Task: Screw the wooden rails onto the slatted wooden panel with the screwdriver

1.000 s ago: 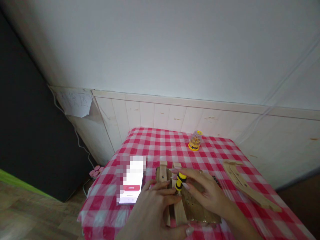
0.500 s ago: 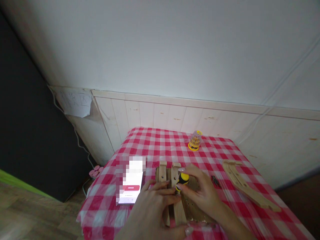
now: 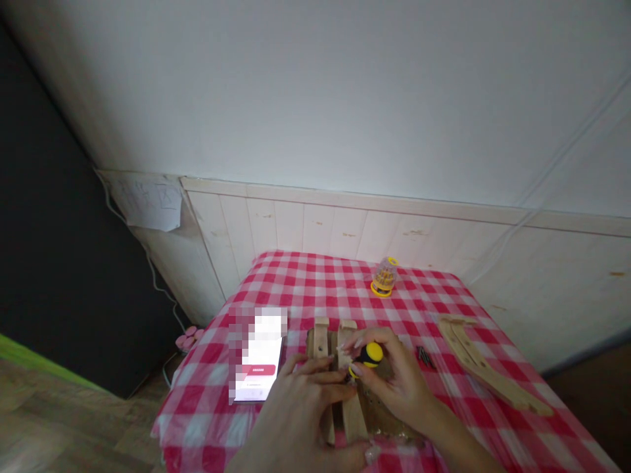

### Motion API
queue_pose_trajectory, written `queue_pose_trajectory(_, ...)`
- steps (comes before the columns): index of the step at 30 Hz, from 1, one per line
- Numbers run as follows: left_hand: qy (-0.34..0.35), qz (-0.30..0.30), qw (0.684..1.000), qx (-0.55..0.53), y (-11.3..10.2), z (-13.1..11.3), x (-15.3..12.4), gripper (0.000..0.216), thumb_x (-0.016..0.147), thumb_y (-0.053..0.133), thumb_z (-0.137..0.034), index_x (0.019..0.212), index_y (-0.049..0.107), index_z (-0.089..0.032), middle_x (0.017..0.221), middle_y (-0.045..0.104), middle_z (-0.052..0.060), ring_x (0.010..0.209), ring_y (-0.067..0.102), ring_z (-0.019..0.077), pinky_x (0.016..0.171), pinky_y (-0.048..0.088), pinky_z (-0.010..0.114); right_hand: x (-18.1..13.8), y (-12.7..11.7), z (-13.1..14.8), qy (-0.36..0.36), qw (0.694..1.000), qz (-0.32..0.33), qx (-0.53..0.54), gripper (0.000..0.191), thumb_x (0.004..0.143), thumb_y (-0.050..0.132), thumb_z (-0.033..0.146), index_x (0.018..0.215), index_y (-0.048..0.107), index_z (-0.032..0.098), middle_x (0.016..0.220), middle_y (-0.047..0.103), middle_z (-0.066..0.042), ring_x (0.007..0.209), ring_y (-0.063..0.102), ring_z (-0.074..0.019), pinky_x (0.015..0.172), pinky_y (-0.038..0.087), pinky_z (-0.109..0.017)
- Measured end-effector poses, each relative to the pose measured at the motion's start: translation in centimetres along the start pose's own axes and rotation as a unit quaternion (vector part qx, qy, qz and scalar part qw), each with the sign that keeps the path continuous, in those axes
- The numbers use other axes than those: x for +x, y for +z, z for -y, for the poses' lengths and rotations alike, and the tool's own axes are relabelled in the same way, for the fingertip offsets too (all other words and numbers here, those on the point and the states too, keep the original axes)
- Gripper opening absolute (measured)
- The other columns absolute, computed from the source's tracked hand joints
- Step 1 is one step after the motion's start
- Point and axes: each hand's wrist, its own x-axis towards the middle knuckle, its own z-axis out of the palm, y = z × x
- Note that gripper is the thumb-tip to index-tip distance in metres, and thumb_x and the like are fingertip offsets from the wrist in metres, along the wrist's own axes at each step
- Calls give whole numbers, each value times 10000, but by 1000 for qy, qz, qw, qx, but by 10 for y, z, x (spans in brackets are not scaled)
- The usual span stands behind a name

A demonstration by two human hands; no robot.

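Well, you are working with both hands over a wooden slat frame [image 3: 379, 410] lying on the surface [image 3: 315, 289], which is covered in a red-and-white gingham cloth. Your left hand [image 3: 290, 420] is resting open, its fingers spread across the slats, apparently pressing down so the wood is not sliding under the tool. Your right hand [image 3: 399, 387] is closed in a pinch on a yellow-and-black screwdriver [image 3: 369, 355], with thumb and fingertips clamped around its stubby handle. It is holding the tool just above the frame, close to the left fingertips, and the fingers are hiding the tip, so whether it is seated in a screw cannot be told. Just to the right of the frame, a few dark screws [image 3: 424, 357] are lying within easy reach of that hand, and farther right two curved wooden pieces [image 3: 473, 361] are resting apart from the work. Behind the frame, a bit canister with a yellow base [image 3: 384, 277] is standing out of the way, and to the left of the frame a partly pixelated smartphone [image 3: 259, 374] is lying with its screen lit, perhaps placed there for easy reading
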Motion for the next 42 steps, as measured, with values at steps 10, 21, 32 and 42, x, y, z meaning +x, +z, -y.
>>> queue_pose_trajectory(10,9,-5,1000,9,-3,-2,-2,446,755,897,-490,1144,801,-294,1269,773,55,1240,681,377,1025,541,517,6,-13,2,-68,995,72,24,355,1031,594,371,1385,605,343,1214,794,-69,1105,765,-229,939,627,-370)
queue_pose_trajectory(21,30,-28,999,14,0,1,-3,443,765,877,-530,1129,800,-291,1176,806,56,1203,700,386,985,563,508,13,-22,1,-80,994,67,26,268,1057,560,363,1280,706,337,1070,820,-61,968,784,-195,821,643,-297)
queue_pose_trajectory(32,7,-6,1000,18,-1,-2,-2,428,731,912,-472,1108,810,-297,1165,809,50,1224,682,408,988,554,547,4,-9,-3,-61,997,-30,-32,237,974,655,514,996,654,278,757,681,-3,647,661,-177,551,521,-267)
queue_pose_trajectory(42,14,-11,1000,13,1,0,-2,448,757,891,-506,1139,801,-290,1195,801,56,1248,673,398,994,562,527,7,-14,-1,-139,984,-3,-109,348,1055,514,483,1264,694,272,902,757,-62,766,744,-196,630,605,-284)
